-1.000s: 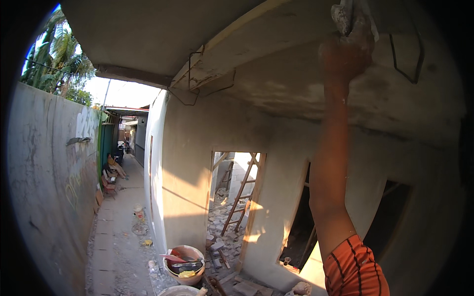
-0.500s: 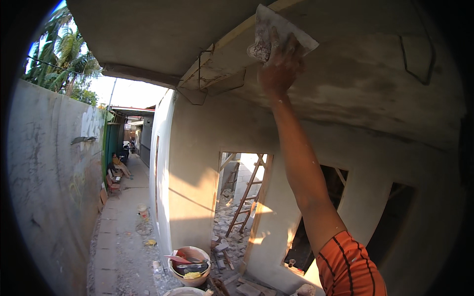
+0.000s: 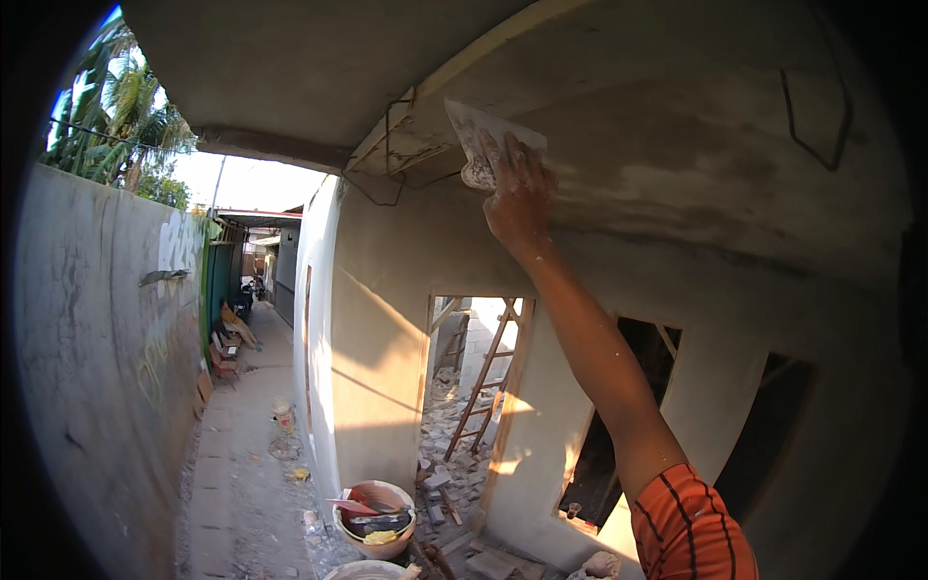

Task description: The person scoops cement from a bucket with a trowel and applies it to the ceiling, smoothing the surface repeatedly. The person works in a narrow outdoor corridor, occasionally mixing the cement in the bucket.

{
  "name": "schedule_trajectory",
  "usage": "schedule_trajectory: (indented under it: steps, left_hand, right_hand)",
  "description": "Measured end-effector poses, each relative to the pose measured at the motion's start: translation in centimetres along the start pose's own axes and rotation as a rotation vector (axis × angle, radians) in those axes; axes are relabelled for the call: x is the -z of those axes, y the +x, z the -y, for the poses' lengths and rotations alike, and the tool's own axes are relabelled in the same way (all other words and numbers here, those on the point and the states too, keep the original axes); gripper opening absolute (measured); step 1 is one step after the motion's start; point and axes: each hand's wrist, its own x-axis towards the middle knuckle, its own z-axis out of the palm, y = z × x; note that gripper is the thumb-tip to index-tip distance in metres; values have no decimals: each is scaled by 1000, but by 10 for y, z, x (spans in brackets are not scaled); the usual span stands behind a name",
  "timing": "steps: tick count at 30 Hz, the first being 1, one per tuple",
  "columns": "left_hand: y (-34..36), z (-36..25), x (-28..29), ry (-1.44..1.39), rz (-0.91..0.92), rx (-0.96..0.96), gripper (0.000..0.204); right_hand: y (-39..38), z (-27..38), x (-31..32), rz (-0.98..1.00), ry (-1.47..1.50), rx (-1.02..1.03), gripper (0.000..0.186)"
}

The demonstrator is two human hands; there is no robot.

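My right arm, in an orange sleeve with dark stripes, reaches up from the lower right. My right hand (image 3: 523, 189) is closed on a broad, flat plastering blade (image 3: 469, 124), pale and smeared with plaster. Its wide face lies close to the grey plastered ceiling (image 3: 667, 145); whether it touches, I cannot tell. Left of the blade runs a ceiling beam (image 3: 425, 106) with a pale edge. My left hand is out of view.
Bent metal rods hang from the beam (image 3: 389, 145) and ceiling (image 3: 817, 159). Below stands a bucket (image 3: 404, 549) holding tools, beside another container (image 3: 362, 572). A ladder (image 3: 480, 387) leans beyond a doorway amid rubble. A person (image 3: 237, 326) sits along the alley at left.
My right hand has moved the plastering blade down and to the left in the picture, away from the beam's pale edge. The hand stays closed on it.
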Motion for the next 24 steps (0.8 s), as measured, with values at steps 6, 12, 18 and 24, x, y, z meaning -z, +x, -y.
schedule_trajectory:
  steps: [6,12,18,24]
  left_hand:
    - [46,-165,66,424,-97,-370,58]
    - [31,-428,120,62,-715,-1482,23]
    - [-32,-651,151,92,-1210,-2058,26]
    - [-51,-711,136,220,-1321,-2011,26]
  right_hand:
    - [-20,-20,46,-109,137,-108,67]
    - [-45,-54,115,-56,172,-254,63]
    - [-71,-69,191,8,191,-231,50]
    - [-100,-89,241,-9,283,-309,46]
